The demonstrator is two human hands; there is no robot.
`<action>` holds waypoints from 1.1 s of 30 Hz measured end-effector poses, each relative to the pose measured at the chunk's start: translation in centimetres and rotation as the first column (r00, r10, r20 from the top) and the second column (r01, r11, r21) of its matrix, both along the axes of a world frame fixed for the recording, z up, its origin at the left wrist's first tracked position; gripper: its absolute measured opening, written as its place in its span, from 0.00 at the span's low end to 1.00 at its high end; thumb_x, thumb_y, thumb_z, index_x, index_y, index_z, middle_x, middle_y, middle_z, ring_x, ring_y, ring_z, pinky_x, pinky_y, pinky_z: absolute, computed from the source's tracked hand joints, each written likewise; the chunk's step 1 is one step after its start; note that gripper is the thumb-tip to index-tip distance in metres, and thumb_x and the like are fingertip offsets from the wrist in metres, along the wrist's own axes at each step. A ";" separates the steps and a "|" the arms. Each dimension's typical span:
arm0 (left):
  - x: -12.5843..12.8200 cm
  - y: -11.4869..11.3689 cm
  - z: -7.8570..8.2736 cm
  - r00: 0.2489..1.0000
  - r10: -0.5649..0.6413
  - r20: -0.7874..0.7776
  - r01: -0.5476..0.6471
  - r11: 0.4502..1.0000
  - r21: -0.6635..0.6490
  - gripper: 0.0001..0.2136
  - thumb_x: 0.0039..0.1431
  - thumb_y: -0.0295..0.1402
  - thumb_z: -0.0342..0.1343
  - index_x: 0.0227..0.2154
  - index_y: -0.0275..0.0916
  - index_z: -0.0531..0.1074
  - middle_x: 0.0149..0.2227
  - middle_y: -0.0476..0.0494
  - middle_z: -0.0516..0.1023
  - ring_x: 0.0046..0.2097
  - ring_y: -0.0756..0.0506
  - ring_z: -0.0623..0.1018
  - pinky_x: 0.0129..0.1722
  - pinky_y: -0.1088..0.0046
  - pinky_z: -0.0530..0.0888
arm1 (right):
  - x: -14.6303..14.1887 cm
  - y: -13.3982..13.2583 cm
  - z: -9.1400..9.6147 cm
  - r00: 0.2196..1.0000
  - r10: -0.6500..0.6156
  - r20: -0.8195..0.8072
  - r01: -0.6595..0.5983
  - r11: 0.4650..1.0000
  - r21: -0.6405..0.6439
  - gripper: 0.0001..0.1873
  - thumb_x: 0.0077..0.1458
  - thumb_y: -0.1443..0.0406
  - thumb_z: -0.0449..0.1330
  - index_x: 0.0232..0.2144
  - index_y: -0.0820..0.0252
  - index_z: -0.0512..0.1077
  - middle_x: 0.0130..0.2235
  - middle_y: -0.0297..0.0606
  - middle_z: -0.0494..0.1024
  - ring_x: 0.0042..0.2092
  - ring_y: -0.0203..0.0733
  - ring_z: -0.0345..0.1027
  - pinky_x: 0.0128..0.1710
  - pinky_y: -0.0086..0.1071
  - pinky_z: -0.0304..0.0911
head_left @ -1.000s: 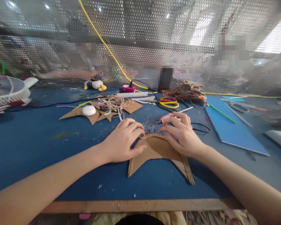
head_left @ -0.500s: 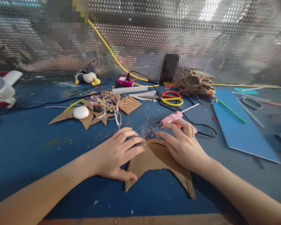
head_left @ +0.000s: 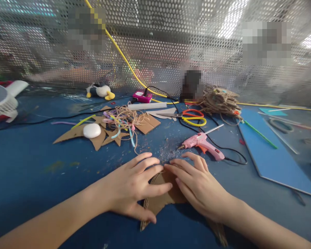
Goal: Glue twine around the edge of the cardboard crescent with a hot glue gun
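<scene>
A curved, crescent-like cardboard piece point(head_left: 158, 199) with a thick layered edge lies on the blue table in front of me. My left hand point(head_left: 136, 185) rests over its left side, fingers spread and the thumb near its left tip. On the right side of the cardboard lies my right hand point(head_left: 197, 183), fingers stretched out and covering much of that half. The fingertips of both hands come close together at the top of the curve. Just beyond my right hand, a pink glue gun point(head_left: 202, 142) lies on its side with a clear glue stick in its back.
Scissors point(head_left: 193, 117) lie behind the glue gun. Left of centre are tangled twine point(head_left: 124, 117), cardboard scraps and a white oval piece point(head_left: 92, 130). A blue board point(head_left: 272, 155) lies to the right. Behind stands a perforated metal screen point(head_left: 155, 45) with a yellow cable.
My right hand has moved off the glue gun area onto the cardboard, closer to my left hand. The view has tilted up slightly, so everything sits lower.
</scene>
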State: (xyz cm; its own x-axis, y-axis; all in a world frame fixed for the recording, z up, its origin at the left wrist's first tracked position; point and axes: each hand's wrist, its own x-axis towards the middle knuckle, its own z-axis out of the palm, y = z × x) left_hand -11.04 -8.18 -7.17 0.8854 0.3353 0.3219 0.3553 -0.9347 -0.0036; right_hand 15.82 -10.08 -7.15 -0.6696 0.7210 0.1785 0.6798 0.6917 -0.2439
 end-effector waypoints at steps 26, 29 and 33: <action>-0.2 -0.1 0.7 0.997 0.073 -0.041 -0.079 0.976 -0.205 0.39 0.57 0.61 0.57 0.65 0.44 0.62 0.56 0.38 0.74 0.59 0.31 0.68 0.64 0.41 0.61 | 3.0 1.3 0.0 0.993 0.055 -0.106 0.006 0.860 0.510 0.17 0.61 0.70 0.56 0.50 0.51 0.75 0.49 0.34 0.81 0.57 0.50 0.62 0.59 0.44 0.55; 0.1 -0.7 0.9 0.995 0.095 -0.037 -0.101 0.971 -0.216 0.44 0.53 0.63 0.59 0.66 0.40 0.60 0.56 0.34 0.73 0.61 0.28 0.66 0.65 0.39 0.59 | 2.4 1.2 -0.1 0.986 0.090 -0.143 -0.014 0.887 0.462 0.13 0.62 0.69 0.56 0.44 0.52 0.77 0.44 0.36 0.81 0.54 0.48 0.64 0.56 0.44 0.59; 0.5 -1.3 0.9 0.990 0.137 -0.043 -0.143 0.965 -0.221 0.47 0.52 0.62 0.59 0.68 0.37 0.57 0.58 0.32 0.71 0.63 0.27 0.63 0.65 0.39 0.58 | 2.3 1.4 -0.2 0.991 0.093 -0.091 -0.056 0.938 0.342 0.15 0.64 0.68 0.55 0.49 0.51 0.77 0.47 0.38 0.80 0.54 0.49 0.63 0.57 0.48 0.59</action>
State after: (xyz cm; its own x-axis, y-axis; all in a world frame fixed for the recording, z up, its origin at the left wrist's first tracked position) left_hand -10.55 -9.46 -6.25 0.8320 0.5170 0.2012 0.4853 -0.8540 0.1875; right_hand 18.09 -8.70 -7.38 -0.6836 0.5543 0.4748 0.6063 0.7934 -0.0533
